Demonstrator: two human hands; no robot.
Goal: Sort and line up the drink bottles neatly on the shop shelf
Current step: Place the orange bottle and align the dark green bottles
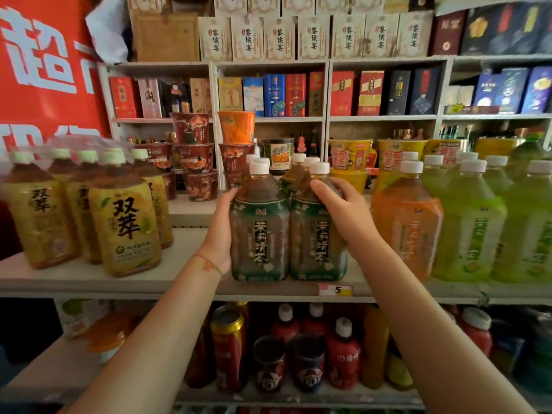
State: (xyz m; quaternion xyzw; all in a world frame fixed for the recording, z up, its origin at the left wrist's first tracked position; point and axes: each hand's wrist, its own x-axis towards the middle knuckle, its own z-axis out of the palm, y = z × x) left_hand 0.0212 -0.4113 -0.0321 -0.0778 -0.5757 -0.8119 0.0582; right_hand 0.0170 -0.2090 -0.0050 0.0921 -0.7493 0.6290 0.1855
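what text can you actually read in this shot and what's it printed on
"双萃": yellow tea bottle on the shelf's left side
"茉莉清茶": the two dark green bottles, left bottle held by the left hand, right bottle by the right hand
"5": yellow price tag on the shelf edge
"超": red banner
Other labels, cups and boxes: too blurred.

Single head-worn view, wide-angle, facing the shop shelf [89, 282] square-on and tilted slightly down. Close in: both forearms reach from the bottom edge up to the shelf's front row. Boxed goods fill the tiers above that shelf; a lower tier shows beneath it, edges bowed by the lens.
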